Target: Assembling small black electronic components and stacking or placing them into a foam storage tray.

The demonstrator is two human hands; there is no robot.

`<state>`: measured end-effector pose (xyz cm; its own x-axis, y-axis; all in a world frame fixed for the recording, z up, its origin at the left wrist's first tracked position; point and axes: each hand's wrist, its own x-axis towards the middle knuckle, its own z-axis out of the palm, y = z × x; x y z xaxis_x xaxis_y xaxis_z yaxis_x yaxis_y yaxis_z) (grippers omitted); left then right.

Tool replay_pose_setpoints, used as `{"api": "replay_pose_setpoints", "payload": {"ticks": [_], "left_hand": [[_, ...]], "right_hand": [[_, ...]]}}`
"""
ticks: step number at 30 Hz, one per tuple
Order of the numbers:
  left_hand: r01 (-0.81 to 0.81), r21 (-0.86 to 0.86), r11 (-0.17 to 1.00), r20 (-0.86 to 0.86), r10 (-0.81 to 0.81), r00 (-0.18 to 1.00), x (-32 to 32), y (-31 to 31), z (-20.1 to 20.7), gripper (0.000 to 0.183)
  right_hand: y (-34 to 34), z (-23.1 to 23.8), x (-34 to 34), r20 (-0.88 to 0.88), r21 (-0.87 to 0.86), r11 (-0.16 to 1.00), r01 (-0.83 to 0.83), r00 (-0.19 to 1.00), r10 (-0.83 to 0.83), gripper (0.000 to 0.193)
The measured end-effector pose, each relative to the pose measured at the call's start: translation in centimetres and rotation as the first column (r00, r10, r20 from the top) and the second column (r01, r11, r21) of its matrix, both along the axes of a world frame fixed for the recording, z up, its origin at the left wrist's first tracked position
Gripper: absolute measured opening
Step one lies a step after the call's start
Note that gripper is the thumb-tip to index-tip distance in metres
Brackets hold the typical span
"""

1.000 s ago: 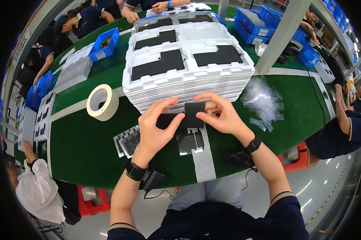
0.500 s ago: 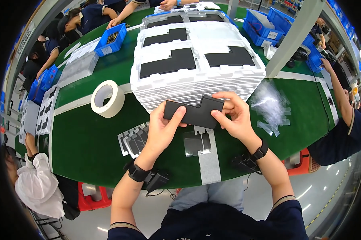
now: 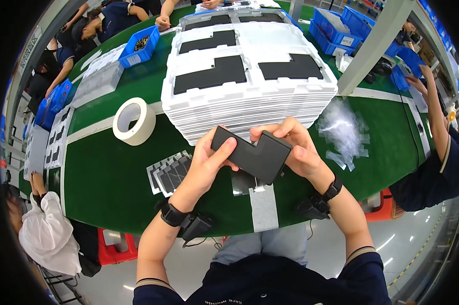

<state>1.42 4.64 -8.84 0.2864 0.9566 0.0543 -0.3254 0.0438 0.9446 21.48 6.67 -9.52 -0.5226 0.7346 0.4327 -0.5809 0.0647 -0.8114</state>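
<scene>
In front of the foam stack I hold a flat black L-shaped block, its right end tilted down. My left hand is closed around its left end, thumb on the upper face. My right hand has its fingers curled at the notch and right end, with the thumb by the right edge; how firmly it grips is unclear. Beneath, a clear film sheet is partly hidden by the block. A fan of black-and-white die-cut sheets lies left of it.
Stacked white foam trays hold several similar black blocks. A roll of masking tape stands to their left; a pile of clear film strips lies right. A pale tape strip runs to the table's near edge. Blue bins and co-workers surround the table.
The block has turned clockwise, its right end now lower. My right thumb has come off its face, and the right fingers have moved to the notch. The view has shifted slightly.
</scene>
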Motion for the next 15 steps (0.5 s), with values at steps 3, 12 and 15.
{"api": "replay_pose_setpoints", "payload": {"ticks": [3,12,15], "left_hand": [[0.073,-0.04,0.997,0.039,-0.071,0.997,-0.1,0.1,-0.2,0.021],[0.009,-0.004,1.0,-0.518,-0.01,0.855,0.4,0.5,-0.4,0.024],[0.187,0.3,0.935,-0.727,0.097,0.679,0.2,0.4,-1.1,0.016]], "right_hand": [[-0.1,0.0,0.1,0.033,-0.048,0.999,-0.019,0.999,0.02,0.036],[-1.7,3.2,3.0,0.425,0.323,0.937,0.134,0.864,-0.27,0.038],[-3.6,4.7,4.0,0.678,0.688,0.721,-0.084,0.43,-0.596,0.041]]}}
